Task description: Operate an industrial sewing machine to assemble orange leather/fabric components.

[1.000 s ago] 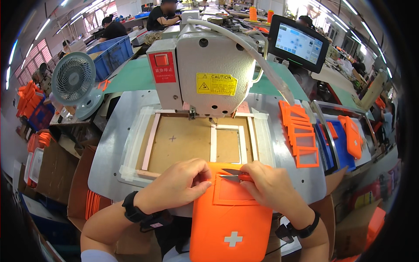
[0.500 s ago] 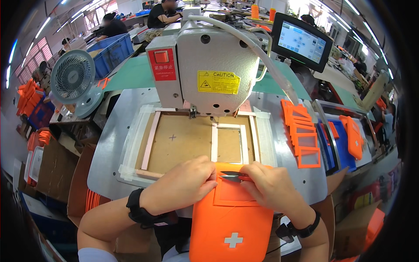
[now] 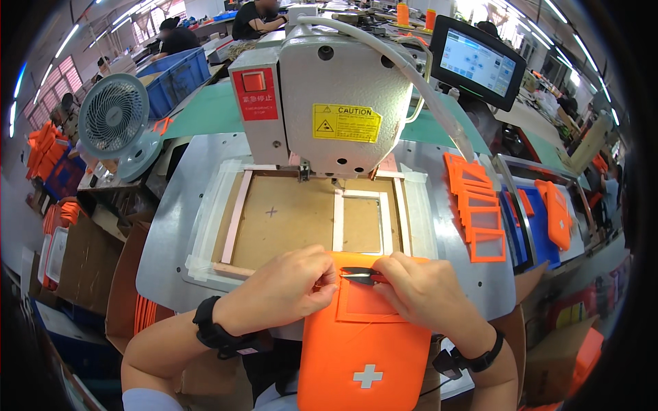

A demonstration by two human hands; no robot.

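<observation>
An orange pouch (image 3: 363, 349) with a white cross lies in front of me, its far end at the near edge of the machine bed. Stitched on its upper part is an orange-framed window patch (image 3: 370, 301). My right hand (image 3: 421, 288) grips a pair of thread snips (image 3: 360, 275), blades pointing left over the patch's upper left corner. My left hand (image 3: 301, 281) is closed in a pinch close to the blade tips, by the pouch's left edge. Whatever sits between those fingers is too small to make out.
Beyond my hands stands a sewing machine head (image 3: 343, 89) over a taped frame template (image 3: 236, 219). Orange window frames (image 3: 480, 212) overlap on the bed's right side, near a blue tray (image 3: 541, 226) holding another pouch. A fan (image 3: 113, 116) and control screen (image 3: 476, 61) flank the machine.
My left fingers have drawn slightly left, away from the patch. The snips have shifted a little left, and their blades now show more clearly. The pouch has barely moved.
</observation>
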